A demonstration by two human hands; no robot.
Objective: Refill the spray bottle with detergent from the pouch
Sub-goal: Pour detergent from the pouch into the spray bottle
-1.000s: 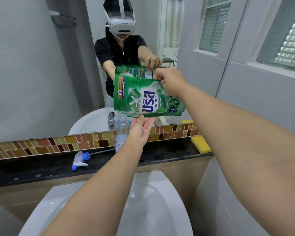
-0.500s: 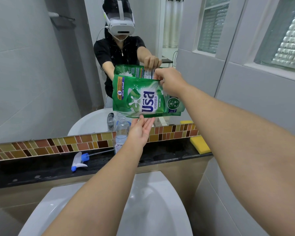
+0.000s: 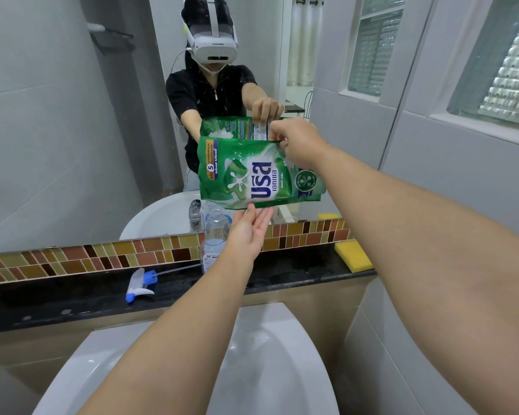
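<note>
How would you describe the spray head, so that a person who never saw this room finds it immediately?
Look at the dark ledge that runs under the mirror, behind the white basin. Left of the clear bottle, the spray head lies on its side, apart from the bottle. It alone is white and blue, with a thin tube pointing toward the bottle.

Right hand (image 3: 297, 142) pinches the top edge of a green detergent pouch (image 3: 252, 175); left hand (image 3: 247, 232) supports it from below with straight fingers, above an uncapped bottle (image 3: 213, 235) on the counter (image 3: 72, 298).
</note>
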